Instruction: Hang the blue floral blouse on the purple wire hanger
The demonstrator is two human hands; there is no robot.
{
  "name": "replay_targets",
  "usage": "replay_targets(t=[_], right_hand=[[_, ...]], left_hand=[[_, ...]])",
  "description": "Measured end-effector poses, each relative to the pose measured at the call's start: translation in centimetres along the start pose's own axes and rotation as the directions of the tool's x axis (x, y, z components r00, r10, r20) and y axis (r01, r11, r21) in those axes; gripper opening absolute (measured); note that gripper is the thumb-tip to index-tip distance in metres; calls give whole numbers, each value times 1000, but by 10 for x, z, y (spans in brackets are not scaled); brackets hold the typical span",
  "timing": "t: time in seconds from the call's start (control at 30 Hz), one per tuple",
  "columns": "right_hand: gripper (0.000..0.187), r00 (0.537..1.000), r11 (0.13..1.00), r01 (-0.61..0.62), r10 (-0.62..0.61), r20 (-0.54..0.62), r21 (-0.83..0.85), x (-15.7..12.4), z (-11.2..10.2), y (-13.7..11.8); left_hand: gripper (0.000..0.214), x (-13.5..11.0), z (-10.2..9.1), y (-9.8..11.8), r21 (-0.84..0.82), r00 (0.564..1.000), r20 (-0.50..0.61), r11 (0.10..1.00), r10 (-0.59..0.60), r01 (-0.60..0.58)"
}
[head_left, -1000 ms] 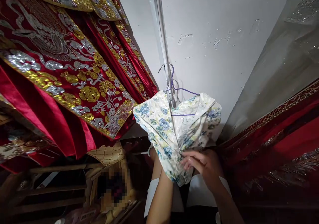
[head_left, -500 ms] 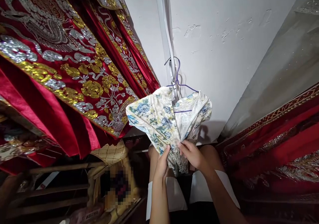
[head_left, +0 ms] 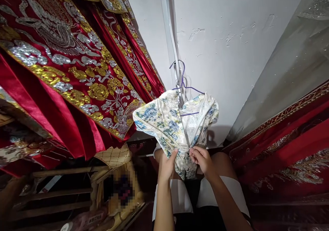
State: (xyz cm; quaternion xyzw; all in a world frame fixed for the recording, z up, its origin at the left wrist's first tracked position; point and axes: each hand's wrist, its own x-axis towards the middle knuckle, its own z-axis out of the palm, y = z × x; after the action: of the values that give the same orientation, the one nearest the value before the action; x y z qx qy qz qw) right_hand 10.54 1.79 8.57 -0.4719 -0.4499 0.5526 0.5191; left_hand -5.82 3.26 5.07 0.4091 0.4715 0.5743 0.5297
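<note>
The shirt [head_left: 171,125] hangs on the purple hanger [head_left: 183,75] in front of the white wall [head_left: 221,77], and its lower part comes down between our knees [head_left: 224,166]. Our left hand [head_left: 167,164] grasps the lower side of the cloth: the thumb lies on the front, and the other fingers go behind, mostly hidden. Our right hand [head_left: 202,159] pinches the front edge, with thumb and forefinger, at the bottom of the neck opening. If a small fastener is inside this pinch, we cannot tell.

To work well here, in our judgement, the left hand should hold the cloth lightly taut, so the right fingers can feel the edge without folds. A hard downward pull could tilt the hanger or slip a shoulder off it, so small movements seem better.

About edges: the left sleeve side lies close to the sequined robe [head_left: 99,92], whose rough decoration may catch thin cloth. Lower left, the wooden frame [head_left: 74,172] is near our left forearm. More free room is at right, before the wall, until the red gown [head_left: 295,135].
</note>
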Motion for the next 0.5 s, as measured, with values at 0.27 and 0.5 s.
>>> replay_targets(t=[0.27,0.5], right_hand=[[35,979,968,-92,131,-155,235,4,-15,7],[35,991,985,-132,131,19,109,2,-3,4]], left_hand=[[43,10,-17,-26,402,772,-460,879,438,-259],[21,-16,35,-15,438,903,9,810,429,-389]])
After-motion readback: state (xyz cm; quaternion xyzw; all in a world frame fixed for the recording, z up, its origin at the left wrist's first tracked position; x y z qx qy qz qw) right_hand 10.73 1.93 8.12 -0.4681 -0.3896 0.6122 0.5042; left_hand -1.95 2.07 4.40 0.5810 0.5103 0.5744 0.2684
